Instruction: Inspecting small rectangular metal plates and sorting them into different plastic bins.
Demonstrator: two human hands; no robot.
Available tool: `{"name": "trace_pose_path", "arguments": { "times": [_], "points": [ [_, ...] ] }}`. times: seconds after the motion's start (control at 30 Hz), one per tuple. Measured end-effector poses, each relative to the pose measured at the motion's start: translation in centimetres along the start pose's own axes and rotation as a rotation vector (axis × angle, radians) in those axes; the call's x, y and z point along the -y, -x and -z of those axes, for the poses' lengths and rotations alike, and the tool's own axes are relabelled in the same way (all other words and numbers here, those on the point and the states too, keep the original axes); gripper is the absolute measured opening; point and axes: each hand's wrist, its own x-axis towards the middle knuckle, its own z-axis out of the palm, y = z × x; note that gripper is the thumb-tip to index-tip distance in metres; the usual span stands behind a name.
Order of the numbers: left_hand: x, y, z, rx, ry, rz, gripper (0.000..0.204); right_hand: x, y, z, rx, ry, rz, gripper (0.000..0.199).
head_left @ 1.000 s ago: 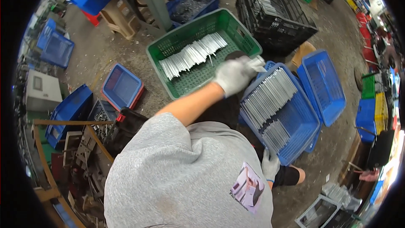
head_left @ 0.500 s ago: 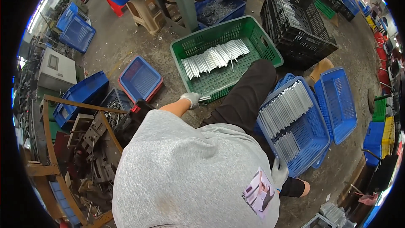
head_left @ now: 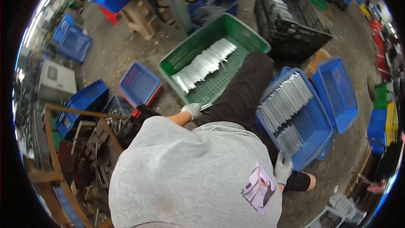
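My left hand (head_left: 193, 110), in a pale work glove, is closed around a few short silver metal rods (head_left: 206, 106) at the near rim of a green plastic crate (head_left: 219, 83). Blur hides how many it holds. Inside that crate lies a row of similar rods (head_left: 205, 64). At my right, my right hand (head_left: 283, 168), also gloved, is closed on the near corner of a blue perforated basket (head_left: 313, 130). A long stack of rods (head_left: 284, 101) and a shorter one (head_left: 289, 140) lie side by side in this basket.
Another blue basket (head_left: 337, 97) leans at the right. Black crates (head_left: 295, 33) stand beyond the green one. Left of it sits a small blue tray (head_left: 140, 83) in a red one. A wooden frame (head_left: 54, 143) with metal parts is near my left side. My dark-trousered leg (head_left: 240, 93) crosses the crate's edge.
The view has turned slightly, shifting the green crate left. My right hand has moved up along the blue basket's near corner. My left hand is slightly lower, still at the crate's near side.
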Motion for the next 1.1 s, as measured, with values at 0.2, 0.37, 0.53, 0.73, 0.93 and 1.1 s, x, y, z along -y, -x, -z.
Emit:
{"name": "trace_pose_path", "arguments": {
  "times": [0.2, 0.37, 0.53, 0.73, 0.93, 1.1],
  "points": [
    [2.1, -2.1, -2.8, -0.008, 0.087, 0.074, 0.032, 1.2, -0.3, -0.3, 0.002, 0.185, 0.024, 0.037],
    [-0.4, -0.6, 2.1, -0.08, 0.176, 0.029, 0.032, 1.2, -0.6, 0.2, 0.047, 0.18, -0.017, 0.037],
    [-3.3, -1.2, 9.6, -0.252, 0.525, 0.043, 0.029, 0.7, -1.6, 0.4, 0.085, 0.128, -0.028, 0.036],
    [-16.5, -0.1, 22.5, -0.355, 0.68, -0.306, 0.025, 2.4, -4.2, 3.1, 0.089, 0.109, -0.089, 0.034],
    [-25.4, -2.4, 22.0, -0.139, 0.6, -0.857, 0.016, 9.3, -6.1, 7.9, -0.127, 0.021, 0.217, 0.023],
    [-29.3, -1.1, 21.2, 0.044, 0.54, -0.988, 0.019, 12.7, -6.0, 10.8, -0.08, 0.036, 0.218, 0.021]
  ]
}}
